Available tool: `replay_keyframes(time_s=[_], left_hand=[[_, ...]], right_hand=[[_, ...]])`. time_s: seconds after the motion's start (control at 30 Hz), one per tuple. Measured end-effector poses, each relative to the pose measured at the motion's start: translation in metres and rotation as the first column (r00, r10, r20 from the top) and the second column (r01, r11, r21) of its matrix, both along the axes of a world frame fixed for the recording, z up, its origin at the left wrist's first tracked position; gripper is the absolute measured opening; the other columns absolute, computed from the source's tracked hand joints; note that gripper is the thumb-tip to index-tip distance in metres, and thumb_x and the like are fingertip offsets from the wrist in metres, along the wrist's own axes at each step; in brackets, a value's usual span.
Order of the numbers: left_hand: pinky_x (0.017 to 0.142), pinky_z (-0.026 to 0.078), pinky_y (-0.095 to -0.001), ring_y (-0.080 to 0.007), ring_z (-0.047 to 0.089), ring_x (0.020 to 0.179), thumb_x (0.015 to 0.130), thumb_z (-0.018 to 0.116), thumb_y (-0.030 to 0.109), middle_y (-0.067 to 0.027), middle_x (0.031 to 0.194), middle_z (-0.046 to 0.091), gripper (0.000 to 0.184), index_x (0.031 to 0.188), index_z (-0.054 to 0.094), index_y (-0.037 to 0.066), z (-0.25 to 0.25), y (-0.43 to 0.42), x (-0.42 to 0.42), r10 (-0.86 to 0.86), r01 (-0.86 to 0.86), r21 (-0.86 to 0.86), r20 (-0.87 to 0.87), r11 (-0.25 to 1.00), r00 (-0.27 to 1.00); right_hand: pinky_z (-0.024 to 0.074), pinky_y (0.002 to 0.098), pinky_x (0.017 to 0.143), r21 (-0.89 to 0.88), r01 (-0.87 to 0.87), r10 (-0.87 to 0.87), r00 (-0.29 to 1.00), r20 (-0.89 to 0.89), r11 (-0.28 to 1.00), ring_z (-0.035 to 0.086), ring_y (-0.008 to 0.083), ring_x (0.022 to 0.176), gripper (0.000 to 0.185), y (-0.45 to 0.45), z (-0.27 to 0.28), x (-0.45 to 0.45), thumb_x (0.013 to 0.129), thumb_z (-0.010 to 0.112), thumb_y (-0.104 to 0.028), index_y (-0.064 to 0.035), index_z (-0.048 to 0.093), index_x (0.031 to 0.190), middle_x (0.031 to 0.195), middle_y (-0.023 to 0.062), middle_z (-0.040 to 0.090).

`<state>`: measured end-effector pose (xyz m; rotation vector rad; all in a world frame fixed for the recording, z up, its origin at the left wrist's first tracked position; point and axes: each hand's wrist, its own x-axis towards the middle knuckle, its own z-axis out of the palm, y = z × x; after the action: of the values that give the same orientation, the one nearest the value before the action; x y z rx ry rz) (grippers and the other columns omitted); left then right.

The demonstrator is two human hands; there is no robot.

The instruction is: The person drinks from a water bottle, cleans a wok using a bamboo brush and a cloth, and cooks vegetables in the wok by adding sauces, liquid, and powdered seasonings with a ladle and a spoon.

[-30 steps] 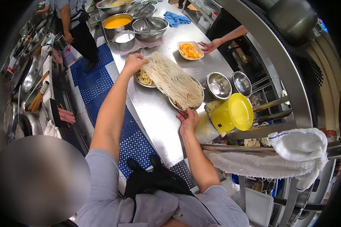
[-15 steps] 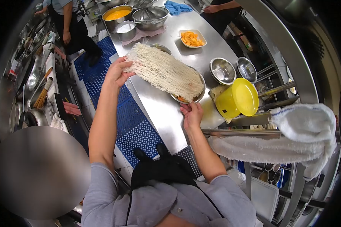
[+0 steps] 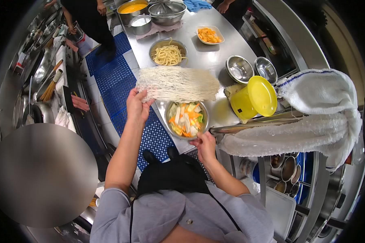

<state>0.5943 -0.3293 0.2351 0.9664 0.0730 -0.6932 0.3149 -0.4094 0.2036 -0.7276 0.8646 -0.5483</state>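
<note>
Well, lacy sheet: a flat, cream-white, lacy sheet of thin strands [image 3: 176,83] is held up just beyond the round, shiny steel bowl [image 3: 206,118] of cut orange, white and green vegetables [image 3: 185,119].
Left hand [image 3: 137,106]: it pinches the sheet's left end, beyond the bowl and to its left.
Right hand [image 3: 204,146]: it grips the bowl's near right rim.
Feel: the sheet looks very light, dry and a bit stiff, as it spreads out nearly flat. A hard squeeze could snap it.
Good hold: a soft pinch at each end, or a flat palm below. The bowl may be slippery, so the rim suits best.
Hard to see: some left fingertips; whether the bowl sits on the shiny steel table [image 3: 198,56] or is lifted.
Cut off: other people [image 3: 87,18], far beyond the bowl.
Hidden: whatever the blurry grey round patch [image 3: 43,175] covers, left of the bowl.
</note>
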Motion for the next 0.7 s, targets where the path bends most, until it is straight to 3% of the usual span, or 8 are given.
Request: replay_keyframes(time_s=[0.1, 0.23, 0.3, 0.37, 0.43, 0.5, 0.6, 0.7], left_hand=[[0.074, 0.061, -0.0427, -0.0304, 0.068, 0.100, 0.094, 0.049, -0.002, -0.0163, 0.118, 0.063, 0.028, 0.121, 0.048, 0.006, -0.023, -0.003, -0.024, 0.073, -0.078, -0.077, -0.067, 0.994, 0.995], [0.079, 0.059, -0.0463, -0.0292, 0.066, 0.099, 0.094, 0.052, -0.002, -0.0146, 0.117, 0.062, 0.031, 0.123, 0.046, 0.007, -0.051, -0.012, -0.047, 0.119, -0.122, -0.030, -0.082, 0.992, 0.989], [0.077, 0.057, -0.0387, -0.0233, 0.066, 0.090, 0.091, 0.059, 0.001, -0.0114, 0.107, 0.065, 0.027, 0.117, 0.051, 0.005, -0.058, -0.013, -0.058, 0.089, -0.094, 0.113, 0.043, 0.989, 0.995], [0.075, 0.055, -0.0340, -0.0202, 0.066, 0.086, 0.089, 0.063, 0.004, -0.0095, 0.100, 0.067, 0.024, 0.112, 0.056, 0.003, -0.073, -0.008, -0.063, -0.022, -0.045, 0.312, 0.209, 0.949, 0.978], [0.072, 0.053, -0.0289, -0.0149, 0.066, 0.079, 0.080, 0.073, 0.015, -0.0071, 0.084, 0.069, 0.020, 0.092, 0.067, 0.000, -0.081, -0.003, -0.061, -0.166, -0.075, 0.570, 0.359, 0.818, 0.919], [0.070, 0.053, -0.0279, -0.0137, 0.067, 0.080, 0.079, 0.073, 0.017, -0.0078, 0.084, 0.070, 0.021, 0.090, 0.068, -0.001, -0.070, 0.003, -0.063, -0.227, -0.149, 0.693, 0.420, 0.705, 0.879], [0.071, 0.055, -0.0318, -0.0175, 0.068, 0.080, 0.081, 0.071, 0.020, -0.0101, 0.086, 0.071, 0.025, 0.095, 0.068, 0.000, -0.062, 0.021, -0.064, -0.196, -0.157, 0.696, 0.400, 0.701, 0.896], [0.073, 0.056, -0.0335, -0.0215, 0.069, 0.079, 0.081, 0.070, 0.020, -0.0121, 0.088, 0.071, 0.027, 0.100, 0.067, 0.000, -0.069, 0.046, -0.081, -0.002, -0.069, 0.446, 0.157, 0.893, 0.988]], right_hand=[[0.0588, 0.0295, 0.064, -0.026, -0.075, 0.074, 0.996, -0.040, 0.997, 0.067, 0.0151, 0.075, 0.018, 0.006, 0.000, -0.026, 0.092, 0.056, -0.007, 0.0007, 0.062, 0.108, 0.095, 0.0097, 0.070], [0.0586, 0.0270, 0.064, -0.121, -0.170, 0.162, 0.984, -0.071, 0.978, 0.068, 0.0124, 0.075, 0.017, 0.002, -0.003, -0.052, 0.091, 0.058, -0.006, 0.0007, 0.065, 0.104, 0.096, 0.0089, 0.070], [0.0584, 0.0268, 0.064, -0.181, -0.225, 0.207, 0.972, -0.111, 0.958, 0.067, 0.0121, 0.076, 0.016, -0.002, 0.003, -0.057, 0.090, 0.058, -0.006, 0.0001, 0.066, 0.102, 0.095, 0.0083, 0.071], [0.0531, 0.0241, 0.062, -0.196, -0.202, 0.186, 0.978, -0.099, 0.959, 0.063, 0.0090, 0.070, 0.010, -0.003, 0.008, -0.057, 0.089, 0.061, -0.005, 0.0000, 0.067, 0.095, 0.085, 0.0048, 0.069], [0.0501, 0.0235, 0.062, -0.234, -0.243, 0.224, 0.969, -0.103, 0.941, 0.060, 0.0078, 0.067, 0.008, -0.008, 0.010, -0.059, 0.088, 0.062, -0.004, -0.0004, 0.067, 0.093, 0.083, 0.0035, 0.068], [0.0468, 0.0231, 0.062, -0.228, -0.284, 0.271, 0.958, -0.090, 0.931, 0.058, 0.0074, 0.065, 0.006, -0.010, 0.021, -0.055, 0.088, 0.063, -0.003, -0.0011, 0.066, 0.091, 0.082, 0.0028, 0.067], [0.0509, 0.0249, 0.063, -0.237, -0.366, 0.365, 0.930, -0.049, 0.900, 0.061, 0.0093, 0.068, 0.005, -0.009, 0.038, -0.039, 0.087, 0.064, -0.004, -0.0009, 0.066, 0.091, 0.083, 0.0040, 0.068], [0.0549, 0.0279, 0.065, -0.265, -0.484, 0.499, 0.866, -0.010, 0.834, 0.064, 0.0114, 0.072, 0.006, -0.016, 0.052, -0.029, 0.087, 0.065, -0.004, -0.0002, 0.066, 0.091, 0.085, 0.0061, 0.069]])
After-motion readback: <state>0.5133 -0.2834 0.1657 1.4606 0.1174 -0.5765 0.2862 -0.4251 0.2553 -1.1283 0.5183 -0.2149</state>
